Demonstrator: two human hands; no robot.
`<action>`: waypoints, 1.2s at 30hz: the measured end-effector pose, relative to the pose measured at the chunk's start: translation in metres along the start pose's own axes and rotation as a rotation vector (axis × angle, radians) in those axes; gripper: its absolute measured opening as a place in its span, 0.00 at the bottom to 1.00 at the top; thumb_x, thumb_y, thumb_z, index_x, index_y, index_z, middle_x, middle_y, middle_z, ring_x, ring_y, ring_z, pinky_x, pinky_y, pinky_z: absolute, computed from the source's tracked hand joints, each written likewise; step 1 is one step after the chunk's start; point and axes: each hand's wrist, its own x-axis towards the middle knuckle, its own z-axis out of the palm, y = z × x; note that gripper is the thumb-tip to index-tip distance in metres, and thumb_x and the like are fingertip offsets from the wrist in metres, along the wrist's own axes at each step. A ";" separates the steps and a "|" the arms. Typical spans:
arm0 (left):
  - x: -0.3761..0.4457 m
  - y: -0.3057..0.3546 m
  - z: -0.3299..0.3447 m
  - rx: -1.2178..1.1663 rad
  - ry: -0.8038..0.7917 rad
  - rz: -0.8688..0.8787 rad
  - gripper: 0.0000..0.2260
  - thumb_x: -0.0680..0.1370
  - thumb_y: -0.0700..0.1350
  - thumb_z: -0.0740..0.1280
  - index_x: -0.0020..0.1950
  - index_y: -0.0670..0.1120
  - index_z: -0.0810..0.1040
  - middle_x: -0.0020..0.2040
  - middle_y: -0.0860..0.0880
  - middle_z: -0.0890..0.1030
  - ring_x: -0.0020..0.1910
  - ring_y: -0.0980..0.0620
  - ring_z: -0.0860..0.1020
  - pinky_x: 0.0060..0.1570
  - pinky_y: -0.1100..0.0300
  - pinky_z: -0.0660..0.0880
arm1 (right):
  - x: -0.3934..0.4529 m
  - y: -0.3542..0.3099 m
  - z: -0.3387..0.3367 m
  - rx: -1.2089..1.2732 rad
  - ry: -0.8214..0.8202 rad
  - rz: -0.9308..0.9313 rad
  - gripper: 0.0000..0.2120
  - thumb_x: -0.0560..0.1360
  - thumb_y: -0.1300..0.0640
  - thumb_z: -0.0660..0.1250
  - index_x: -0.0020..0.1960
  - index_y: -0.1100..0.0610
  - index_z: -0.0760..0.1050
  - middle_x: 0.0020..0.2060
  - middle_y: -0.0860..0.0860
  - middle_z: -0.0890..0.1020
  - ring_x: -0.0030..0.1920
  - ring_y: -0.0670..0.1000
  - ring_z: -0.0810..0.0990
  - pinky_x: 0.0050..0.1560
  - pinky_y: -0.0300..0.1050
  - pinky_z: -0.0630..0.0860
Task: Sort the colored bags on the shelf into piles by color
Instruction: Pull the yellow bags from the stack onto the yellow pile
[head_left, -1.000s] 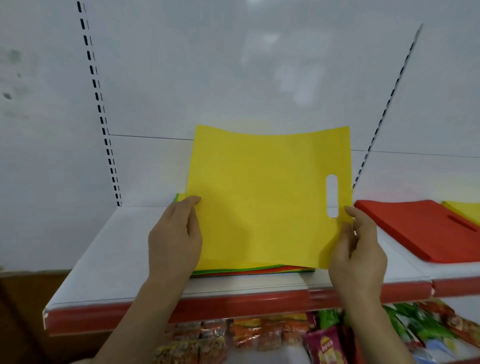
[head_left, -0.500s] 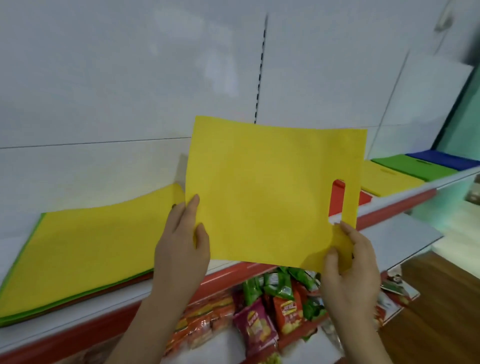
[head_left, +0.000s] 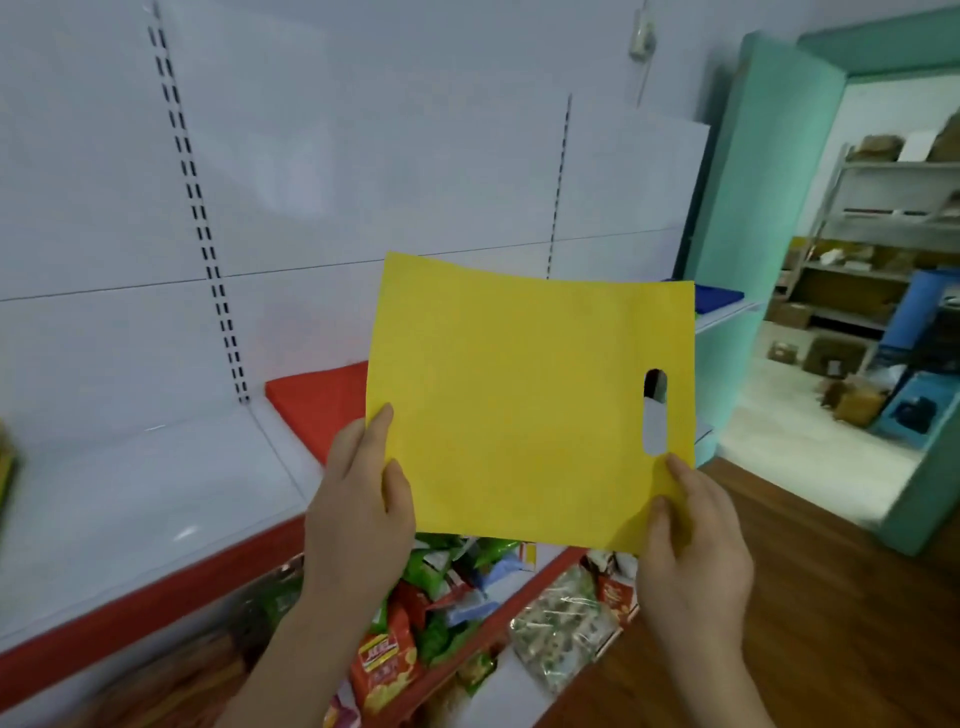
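I hold a flat yellow bag (head_left: 519, 405) with an oval handle slot up in front of the shelf. My left hand (head_left: 358, 499) pinches its lower left edge, and my right hand (head_left: 691, 540) pinches its lower right corner below the slot. Behind the bag a red pile (head_left: 317, 400) lies on the white shelf (head_left: 130, 499). A blue pile (head_left: 719, 299) shows at the shelf's far right end. The bag hides the shelf stretch between the red and blue piles. A sliver of the mixed stack (head_left: 6, 467) shows at the left edge.
Snack packets (head_left: 441, 613) fill the lower shelf under the red-edged board. White back panels with slotted uprights (head_left: 200, 218) rise behind. A teal door frame (head_left: 748, 218) and an open doorway to a storeroom with racks stand at the right, over a wooden floor (head_left: 805, 623).
The view has swung right along the shelf with the yellow bag carried in both hands. The mixed stack has slid almost out at the left; the red pile now sits behind the bag.
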 end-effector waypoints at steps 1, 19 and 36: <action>0.002 0.007 0.015 -0.001 -0.007 0.009 0.22 0.81 0.40 0.59 0.75 0.47 0.65 0.69 0.52 0.68 0.49 0.67 0.64 0.46 0.61 0.67 | 0.009 0.011 -0.004 -0.012 0.000 0.003 0.19 0.78 0.64 0.63 0.68 0.58 0.73 0.63 0.53 0.76 0.63 0.54 0.74 0.61 0.45 0.68; 0.129 0.041 0.232 -0.056 0.036 0.050 0.21 0.79 0.37 0.63 0.73 0.45 0.69 0.67 0.46 0.70 0.34 0.49 0.73 0.36 0.51 0.75 | 0.208 0.149 0.063 -0.083 -0.007 -0.099 0.16 0.78 0.65 0.63 0.65 0.59 0.75 0.58 0.49 0.77 0.54 0.40 0.71 0.56 0.34 0.66; 0.212 0.034 0.341 0.427 0.118 -0.370 0.25 0.79 0.40 0.62 0.76 0.43 0.63 0.71 0.46 0.66 0.46 0.47 0.72 0.39 0.53 0.71 | 0.381 0.234 0.229 0.180 -0.450 -0.243 0.14 0.80 0.62 0.60 0.63 0.54 0.76 0.60 0.49 0.77 0.57 0.50 0.75 0.53 0.40 0.70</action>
